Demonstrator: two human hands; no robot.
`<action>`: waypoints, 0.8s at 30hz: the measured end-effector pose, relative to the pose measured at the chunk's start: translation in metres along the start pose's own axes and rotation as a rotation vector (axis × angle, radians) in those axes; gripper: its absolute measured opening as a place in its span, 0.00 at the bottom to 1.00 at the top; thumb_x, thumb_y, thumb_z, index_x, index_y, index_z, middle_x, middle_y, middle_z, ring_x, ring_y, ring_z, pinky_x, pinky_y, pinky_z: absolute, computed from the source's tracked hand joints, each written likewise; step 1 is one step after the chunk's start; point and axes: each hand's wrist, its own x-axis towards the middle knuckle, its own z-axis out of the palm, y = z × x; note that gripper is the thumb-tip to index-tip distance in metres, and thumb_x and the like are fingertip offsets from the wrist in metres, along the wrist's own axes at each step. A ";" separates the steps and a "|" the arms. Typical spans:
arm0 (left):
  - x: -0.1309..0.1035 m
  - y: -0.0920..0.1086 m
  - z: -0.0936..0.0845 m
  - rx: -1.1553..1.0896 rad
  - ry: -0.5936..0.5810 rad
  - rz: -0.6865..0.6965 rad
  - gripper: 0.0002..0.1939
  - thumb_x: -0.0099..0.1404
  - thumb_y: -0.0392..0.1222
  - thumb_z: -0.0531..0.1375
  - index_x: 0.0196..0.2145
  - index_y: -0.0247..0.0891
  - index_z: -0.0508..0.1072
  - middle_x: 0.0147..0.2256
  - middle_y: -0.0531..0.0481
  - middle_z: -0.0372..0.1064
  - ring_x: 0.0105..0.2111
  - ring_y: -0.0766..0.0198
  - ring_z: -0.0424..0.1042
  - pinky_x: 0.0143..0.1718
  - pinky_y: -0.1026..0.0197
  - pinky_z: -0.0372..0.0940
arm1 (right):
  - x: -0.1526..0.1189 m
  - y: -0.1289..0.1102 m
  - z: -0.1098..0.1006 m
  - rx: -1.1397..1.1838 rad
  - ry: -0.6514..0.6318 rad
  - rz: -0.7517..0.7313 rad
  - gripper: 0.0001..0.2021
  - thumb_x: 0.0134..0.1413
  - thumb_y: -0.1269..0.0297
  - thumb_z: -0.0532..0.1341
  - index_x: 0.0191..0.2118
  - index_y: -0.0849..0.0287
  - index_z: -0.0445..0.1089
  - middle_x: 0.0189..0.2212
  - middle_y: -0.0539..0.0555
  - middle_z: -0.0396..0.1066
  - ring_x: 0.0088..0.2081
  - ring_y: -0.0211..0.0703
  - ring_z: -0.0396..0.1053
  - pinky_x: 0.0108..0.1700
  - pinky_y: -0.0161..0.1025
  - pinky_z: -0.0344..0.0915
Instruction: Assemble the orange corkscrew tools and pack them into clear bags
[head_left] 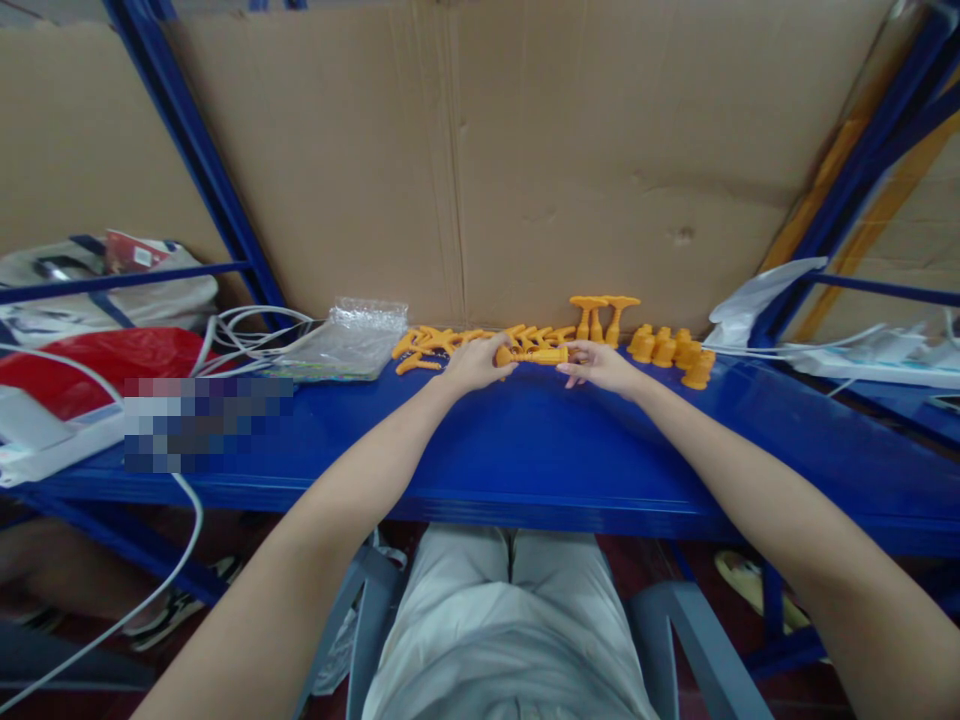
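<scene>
Over the far part of the blue table, an orange plastic piece (551, 356) lies sideways between my two hands. My left hand (478, 364) has its fingers closed around the rounded left end. The right end is pinched by the fingers of my right hand (602, 368). Whether it is one piece or several joined parts I cannot tell. Just behind my left hand lies a pile of curved orange handle-like pieces (420, 362). Several orange T-shaped pieces (616, 318) stand upright behind my right hand. To their right stand several orange bell-shaped pieces (663, 350).
Cardboard (525, 180) walls off the back of the blue table (525, 450). At left are a clear plastic bag (352, 345), white cables (259, 325), a red bag (97, 365) and a white power strip (60, 445). Another power strip (885, 365) lies at right. Blue posts (199, 150) frame the table.
</scene>
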 end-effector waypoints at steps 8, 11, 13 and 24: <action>-0.002 -0.004 -0.016 0.176 -0.182 -0.222 0.20 0.70 0.41 0.50 0.58 0.38 0.64 0.48 0.40 0.74 0.50 0.52 0.73 0.48 0.55 0.67 | 0.002 0.004 -0.002 -0.084 0.065 0.011 0.17 0.53 0.68 0.67 0.50 0.64 0.71 0.39 0.57 0.75 0.23 0.37 0.73 0.35 0.41 0.76; -0.004 -0.006 -0.022 0.297 -0.317 -0.358 0.22 0.66 0.32 0.51 0.56 0.36 0.68 0.56 0.36 0.69 0.55 0.49 0.69 0.52 0.53 0.66 | 0.001 0.003 -0.002 -0.095 0.086 0.026 0.20 0.53 0.68 0.67 0.53 0.65 0.70 0.41 0.59 0.75 0.23 0.37 0.73 0.34 0.40 0.76; -0.005 -0.007 -0.026 0.332 -0.412 -0.414 0.24 0.63 0.31 0.53 0.57 0.35 0.69 0.57 0.35 0.67 0.56 0.49 0.69 0.54 0.54 0.66 | 0.001 0.004 -0.002 -0.100 0.091 0.026 0.22 0.53 0.67 0.67 0.54 0.65 0.69 0.41 0.59 0.75 0.23 0.37 0.74 0.35 0.40 0.76; -0.001 -0.014 -0.013 0.281 -0.329 -0.205 0.19 0.59 0.30 0.56 0.47 0.36 0.76 0.51 0.37 0.71 0.49 0.50 0.74 0.47 0.56 0.70 | 0.004 0.010 -0.005 -0.038 0.098 0.000 0.24 0.53 0.66 0.68 0.55 0.63 0.67 0.43 0.59 0.75 0.23 0.37 0.74 0.33 0.38 0.76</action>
